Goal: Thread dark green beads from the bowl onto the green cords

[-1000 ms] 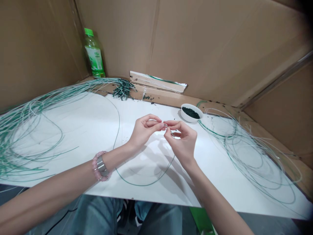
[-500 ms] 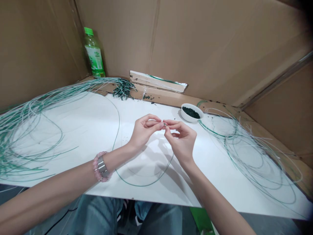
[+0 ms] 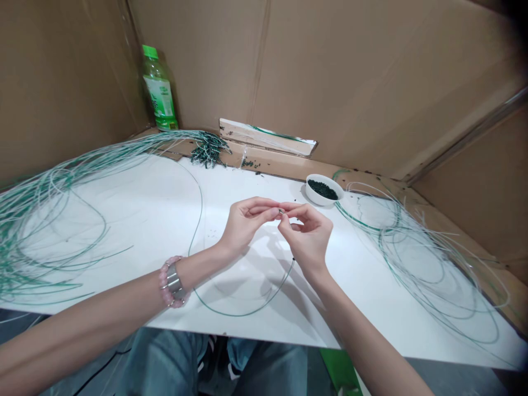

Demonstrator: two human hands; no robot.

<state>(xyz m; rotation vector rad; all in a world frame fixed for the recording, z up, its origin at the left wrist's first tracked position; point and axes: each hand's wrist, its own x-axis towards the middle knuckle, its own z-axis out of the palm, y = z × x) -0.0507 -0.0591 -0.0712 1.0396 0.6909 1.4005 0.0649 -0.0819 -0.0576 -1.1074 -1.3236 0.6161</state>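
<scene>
My left hand [image 3: 249,221] and my right hand [image 3: 307,228] meet fingertip to fingertip above the middle of the white table surface [image 3: 165,209]. Both are pinched closed around something tiny and dark at the tips, too small to make out fully. A thin green wire [image 3: 243,315] loops down below my hands, and one end runs up to my right hand. A small dark bead [image 3: 293,259] sits on it just under that hand. Behind my right hand stands a white bowl [image 3: 338,193] holding many dark green pieces.
Green and white wires [image 3: 53,181] spread over the left side, ending in a dark beaded bunch [image 3: 207,149]. Coiled wires [image 3: 424,258] lie at the right. A green bottle [image 3: 160,99] stands at the back left by the cardboard wall [image 3: 330,71].
A dark bead now shows on the wire below my right hand. My left hand has shifted slightly right and down, with its fingertips still against those of my right hand.
</scene>
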